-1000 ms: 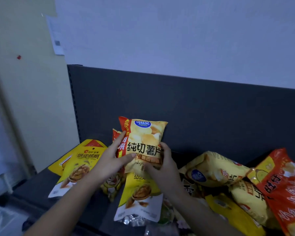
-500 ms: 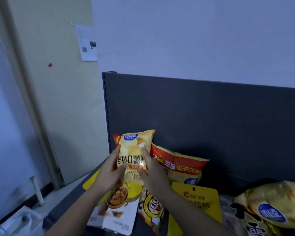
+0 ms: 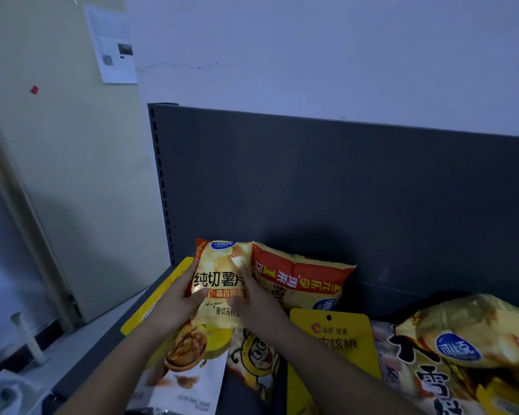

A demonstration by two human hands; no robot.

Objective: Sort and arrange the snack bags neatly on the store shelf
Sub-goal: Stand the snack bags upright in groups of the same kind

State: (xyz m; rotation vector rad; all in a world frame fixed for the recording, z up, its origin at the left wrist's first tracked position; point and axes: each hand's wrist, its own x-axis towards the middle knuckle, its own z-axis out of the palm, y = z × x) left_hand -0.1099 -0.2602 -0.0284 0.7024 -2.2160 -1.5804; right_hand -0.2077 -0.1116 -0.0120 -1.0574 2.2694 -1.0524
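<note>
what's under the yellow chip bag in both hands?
Under the glossy yellow potato-chip bag, held by the left hand and right hand, a yellow-and-white walnut pouch and a cartoon-face snack bag poke out. Their tops and the shelf there are hidden.

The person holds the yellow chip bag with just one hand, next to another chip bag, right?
No, both hands: the head view shows the left hand and the right hand holding the yellow chip bag from either side. It is next to another chip bag.
</note>
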